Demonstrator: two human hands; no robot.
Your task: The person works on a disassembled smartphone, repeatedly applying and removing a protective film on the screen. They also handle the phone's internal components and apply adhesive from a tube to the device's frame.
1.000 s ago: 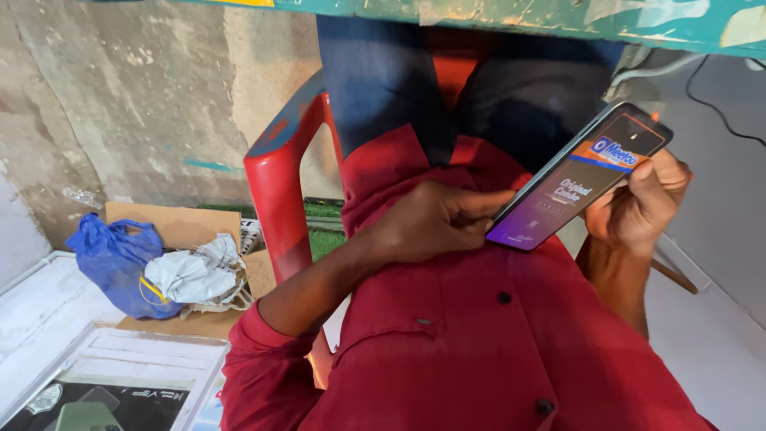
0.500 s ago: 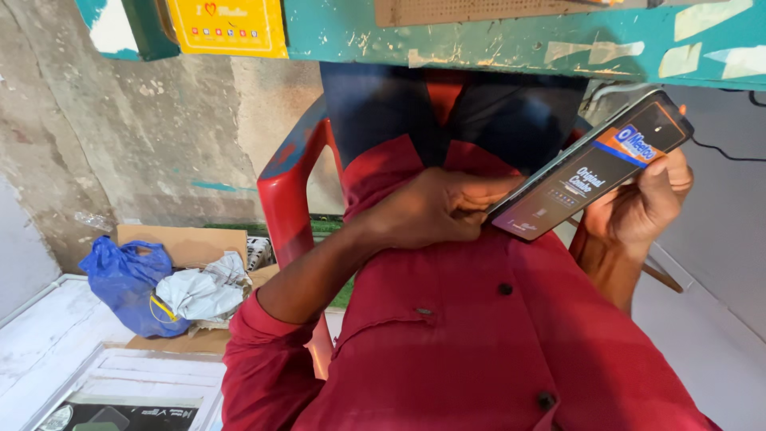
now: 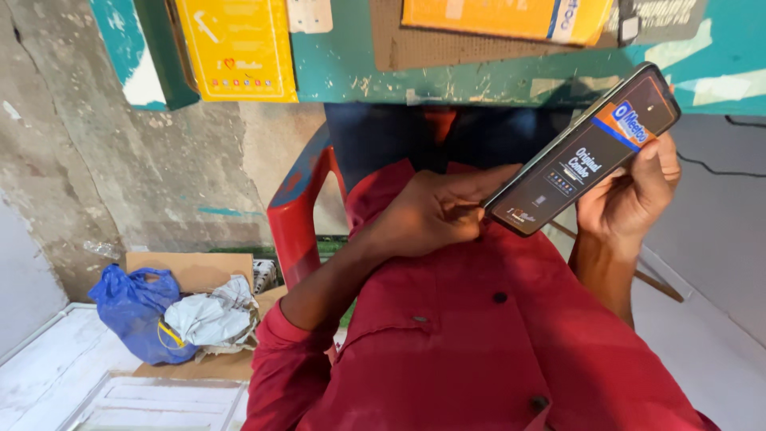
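Seated on red plastic chair (image 3: 297,219). Flat black packet (image 3: 578,156) is held tilted over the lap, right of the chair's arm. Right hand (image 3: 630,195) cradles its upper end; left hand (image 3: 431,219) pinches the lower corner. Step looks like picking at that edge, which calls for a steady right-hand hold.

Both hands hold a flat dark packet (image 3: 582,156): left hand (image 3: 435,215) pinching its lower end, right hand (image 3: 630,195) gripping its side.

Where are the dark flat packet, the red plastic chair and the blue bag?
dark flat packet (image 3: 576,160), head view, middle of its printed face
red plastic chair (image 3: 297,219), head view, its armrest
blue bag (image 3: 132,307), head view, its bulging side
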